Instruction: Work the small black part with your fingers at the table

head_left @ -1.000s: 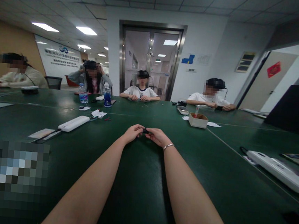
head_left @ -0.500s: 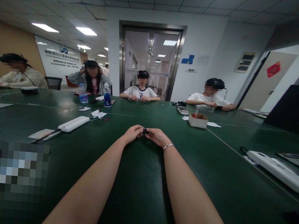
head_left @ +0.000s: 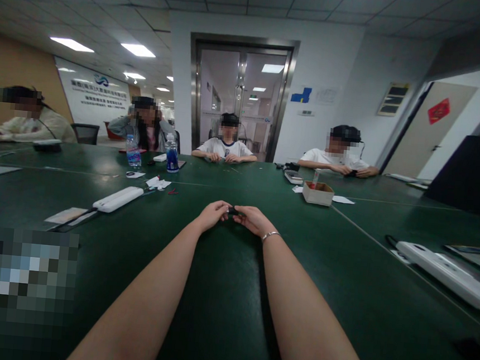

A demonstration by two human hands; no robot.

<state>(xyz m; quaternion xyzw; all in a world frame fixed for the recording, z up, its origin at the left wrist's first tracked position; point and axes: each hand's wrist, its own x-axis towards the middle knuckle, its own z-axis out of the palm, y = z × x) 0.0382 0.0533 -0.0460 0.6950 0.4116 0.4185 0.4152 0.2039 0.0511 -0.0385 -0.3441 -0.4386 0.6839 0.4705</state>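
Both my arms reach forward over the green tabletop (head_left: pixel 222 290). Between my fingertips is a small black object (head_left: pixel 232 211), too small and too covered to name. My left hand (head_left: pixel 213 216) is closed on its left end, thumb and fingers pinched together. From the other side my right hand (head_left: pixel 253 220) pinches the right end, with a silver bracelet (head_left: pixel 271 236) at the wrist. My fingers hide most of the object.
White power strips lie left (head_left: pixel 119 199) and right (head_left: pixel 445 275). Beyond my hands stand a small box (head_left: pixel 318 193), a clear bottle (head_left: pixel 133 153), a blue-labelled bottle (head_left: pixel 172 155) and paper scraps (head_left: pixel 158 183). Several people with headsets sit around the table.
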